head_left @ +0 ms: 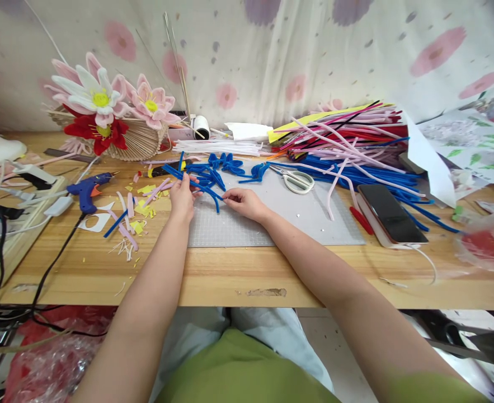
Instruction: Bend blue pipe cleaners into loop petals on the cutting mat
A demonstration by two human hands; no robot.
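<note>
My left hand (181, 200) is closed around several blue pipe cleaners (207, 190) above the left part of a grey cutting mat (280, 226). Their right ends fork apart. At one of those ends, the thumb and fingertips of my right hand (245, 202) are pinched together on a blue strand. Just behind the hands lie blue pipe cleaners folded into zigzags and loops (226, 163), with another looped blue piece (258, 171) to their right. A pair of scissors (297, 182) with pale handles rests on the mat, right of those pieces.
Left are a blue glue gun (89, 190), colored scraps (140, 210) and a power strip (14, 235). Fuzzy flowers (99, 99) stand behind. Bundled pipe cleaners (347, 137) fill the back right, near a phone (391, 212) and a red-handled item (361, 220).
</note>
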